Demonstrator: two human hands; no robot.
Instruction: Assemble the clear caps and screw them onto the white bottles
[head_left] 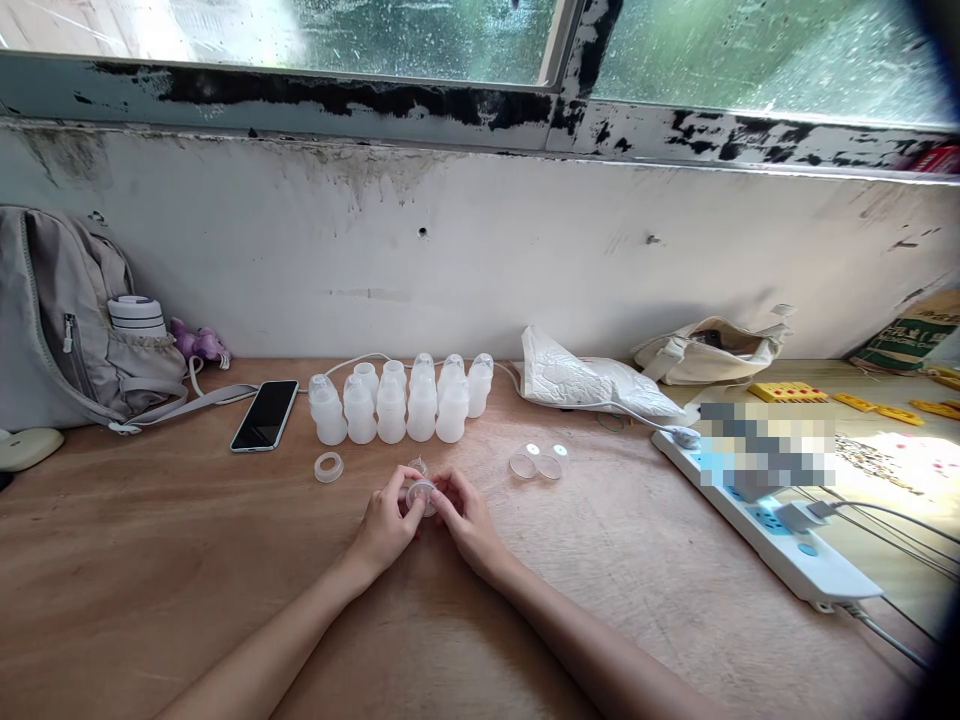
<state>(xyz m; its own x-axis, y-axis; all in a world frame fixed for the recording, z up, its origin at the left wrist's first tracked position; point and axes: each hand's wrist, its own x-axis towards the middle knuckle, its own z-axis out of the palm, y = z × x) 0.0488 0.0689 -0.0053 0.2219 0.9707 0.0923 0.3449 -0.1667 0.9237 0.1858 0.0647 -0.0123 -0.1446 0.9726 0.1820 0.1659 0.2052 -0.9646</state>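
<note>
Head view: both hands are low and central over the wooden tabletop [195,580]. Left hand [388,522] has fingers and thumb curled in, pinching a clear round plastic piece [421,497]; right hand [465,518] grips the same piece from the right, thumb and fingers likewise closed in. Exact fit of any parts inside the grip can't be read. A second clear domed piece [418,465] shows just past the fingertips; can't tell if it touches the held one.

Far of the hands, translucent white bottles [391,415] stand upright, clustered in two rough rows. Progress, judged from tops: the far-row ones at right carry clear domes, so look finished; two far-row ones at left show no dome, so look incomplete. Near-row tops are mostly too small to call. The held piece is off any bottle, so not fitted yet.

Loose parts: a translucent ring [328,478] lies left, near the bottles; two clear round parts [550,465] lie side by side at right. Phone [265,416] far left of the hands, power strip [765,520] at right.
</note>
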